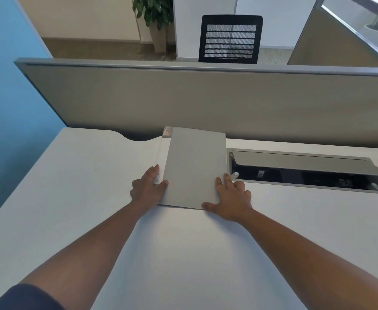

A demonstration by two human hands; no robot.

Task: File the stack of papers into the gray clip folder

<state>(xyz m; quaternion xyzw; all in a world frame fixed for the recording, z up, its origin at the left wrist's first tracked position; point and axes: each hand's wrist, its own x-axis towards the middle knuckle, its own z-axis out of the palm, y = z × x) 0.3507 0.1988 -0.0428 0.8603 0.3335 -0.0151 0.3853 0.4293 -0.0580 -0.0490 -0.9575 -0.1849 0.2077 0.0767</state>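
The gray clip folder (pixel 194 166) lies closed and flat on the white desk (pixel 83 175), its white spine (pixel 161 157) along the left side with a small orange label at the far end. My left hand (pixel 148 190) grips the folder's near left corner at the spine, thumb on the cover. My right hand (pixel 230 198) rests spread on the near right corner, fingers on the cover's edge. No loose papers are visible; any inside the folder are hidden by the cover.
An open cable tray (pixel 306 173) with its lid raised is sunk into the desk just right of the folder. A gray partition (pixel 205 97) runs behind the desk. A black mesh chair (pixel 230 39) and a potted plant (pixel 154 14) stand beyond it.
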